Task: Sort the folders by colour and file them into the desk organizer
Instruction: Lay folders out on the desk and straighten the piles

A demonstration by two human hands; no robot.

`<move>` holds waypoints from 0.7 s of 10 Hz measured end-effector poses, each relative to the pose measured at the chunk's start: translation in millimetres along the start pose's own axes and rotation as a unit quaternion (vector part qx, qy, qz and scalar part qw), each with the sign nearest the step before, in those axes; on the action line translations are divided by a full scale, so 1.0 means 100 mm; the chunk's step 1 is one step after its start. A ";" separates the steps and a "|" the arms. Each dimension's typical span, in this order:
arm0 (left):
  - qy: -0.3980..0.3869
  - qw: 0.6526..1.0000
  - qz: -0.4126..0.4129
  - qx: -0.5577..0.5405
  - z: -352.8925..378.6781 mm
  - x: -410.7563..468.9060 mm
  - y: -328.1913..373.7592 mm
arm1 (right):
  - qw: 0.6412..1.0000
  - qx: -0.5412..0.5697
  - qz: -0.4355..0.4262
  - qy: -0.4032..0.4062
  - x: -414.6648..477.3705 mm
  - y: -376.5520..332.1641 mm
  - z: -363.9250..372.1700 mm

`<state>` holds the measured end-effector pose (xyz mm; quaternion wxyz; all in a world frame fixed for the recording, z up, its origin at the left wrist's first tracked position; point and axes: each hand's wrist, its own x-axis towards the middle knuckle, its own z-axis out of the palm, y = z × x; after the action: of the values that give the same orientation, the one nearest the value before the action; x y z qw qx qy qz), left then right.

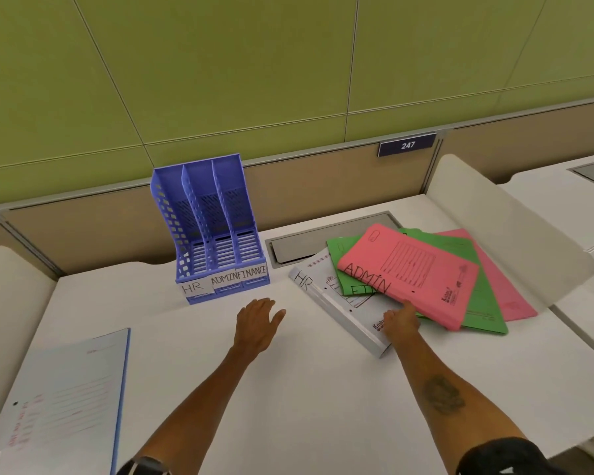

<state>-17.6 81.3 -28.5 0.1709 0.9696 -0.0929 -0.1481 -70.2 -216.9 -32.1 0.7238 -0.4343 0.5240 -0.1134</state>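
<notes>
A blue three-slot desk organizer (216, 231) stands at the back of the desk, its slots labelled HR, ADMIN and FINANCE and all holding nothing. To its right lies a loose pile of folders: a pink ADMIN folder (412, 272) on top, a green folder (484, 303) under it, another pink folder (508, 296) beneath, and a white HR folder (336, 303) at the bottom left. My right hand (400, 320) rests on the white folder at the pink folder's near edge, fingers tucked under it. My left hand (258, 323) hovers flat over the desk, fingers spread.
A pale folder with a blue edge (62, 402) lies at the desk's near left. A grey cable hatch (309, 245) sits behind the pile. White curved dividers (515, 241) bound the desk left and right; a partition wall runs behind.
</notes>
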 end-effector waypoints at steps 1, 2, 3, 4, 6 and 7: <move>-0.004 1.000 -0.003 0.000 0.03 0.02 0.02 | 0.995 -0.028 -0.010 0.091 0.02 -0.05 -0.08; -0.007 1.000 -0.004 0.001 0.05 0.05 0.05 | 0.972 -0.042 -0.098 0.209 0.04 -0.07 -0.13; -0.007 1.000 -0.001 0.001 0.09 0.07 0.10 | 0.942 -0.160 -0.200 0.218 0.07 -0.11 -0.21; -0.007 1.000 0.007 0.007 0.12 0.09 0.17 | 0.909 -0.230 -0.251 0.242 0.16 -0.21 -0.30; -0.006 0.999 0.031 0.013 0.18 0.13 0.36 | 0.907 -0.251 -0.194 0.276 0.36 -0.38 -0.56; -0.008 0.999 0.034 0.006 0.21 0.14 0.40 | 0.930 -0.233 -0.149 0.243 0.44 -0.44 -0.64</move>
<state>-16.4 34.9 -36.1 0.1696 0.9657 -0.1276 -0.1493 -93.6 -303.5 -32.7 0.4273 -0.6227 0.6250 -0.1973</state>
